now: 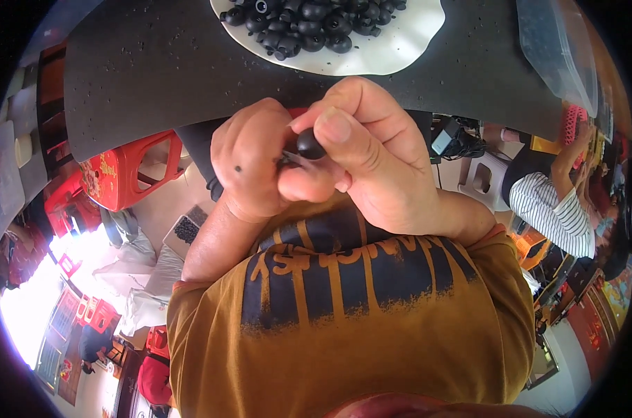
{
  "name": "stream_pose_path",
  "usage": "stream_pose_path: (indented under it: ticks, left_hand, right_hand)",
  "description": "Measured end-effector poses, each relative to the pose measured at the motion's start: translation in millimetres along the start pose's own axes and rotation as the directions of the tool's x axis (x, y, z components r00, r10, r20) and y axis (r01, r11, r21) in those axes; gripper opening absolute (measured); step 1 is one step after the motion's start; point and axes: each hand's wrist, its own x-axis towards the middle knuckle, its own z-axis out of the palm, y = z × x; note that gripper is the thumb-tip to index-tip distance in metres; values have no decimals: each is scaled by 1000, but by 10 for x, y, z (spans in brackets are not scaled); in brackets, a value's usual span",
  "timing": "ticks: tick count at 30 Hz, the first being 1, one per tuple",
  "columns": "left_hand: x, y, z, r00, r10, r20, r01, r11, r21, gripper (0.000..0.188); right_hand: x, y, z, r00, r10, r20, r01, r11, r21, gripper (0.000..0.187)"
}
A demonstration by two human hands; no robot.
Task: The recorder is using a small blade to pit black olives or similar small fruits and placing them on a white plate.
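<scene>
Both my hands are raised close together in front of my chest, near the table's edge. My right hand [389, 157] pinches a small glossy black rounded part [310, 145] between thumb and fingers. Closed in a fist, my left hand [250, 164] meets it from the left side. A thin, metallic-looking tool tip [288, 159] pokes out of that fist against the black part; the rest of the tool is hidden in the palm. Beyond the hands, a white plate [399, 59] with a wavy rim carries a heap of similar black parts [309, 26].
Small black scraps dot the dark table [155, 76]. A clear plastic container [556, 52] stands at its far right. Red plastic stools [131, 171] are on the left, beside a tray of dark bits [185, 228] on the floor. To the right sits a person in a striped top [549, 209].
</scene>
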Motion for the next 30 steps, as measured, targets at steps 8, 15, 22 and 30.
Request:
stream_pose_path:
  ticks: [8, 15, 22, 30]
  left_hand:
    - [-34, -5, -175, 853, -422, 307, 522, 691, -500, 56]
    - [23, 63, -147, 842, -406, 355, 538, 668, -513, 40]
    - [42, 2, -151, 809, -432, 398, 587, 566, -579, 31]
    - [-34, -54, -157, 789, -479, 384, 596, 450, -665, 33]
  right_hand:
    - [37, 30, -91, 999, 36, 22, -37, 996, 75, 18]
    - [51, 34, -124, 999, 10, 46, -7, 999, -54, 21]
    - [54, -27, -122, 998, 11, 58, -7, 998, -63, 19]
    - [145, -1436, -779, 278, -956, -94, 508, 229, -830, 17]
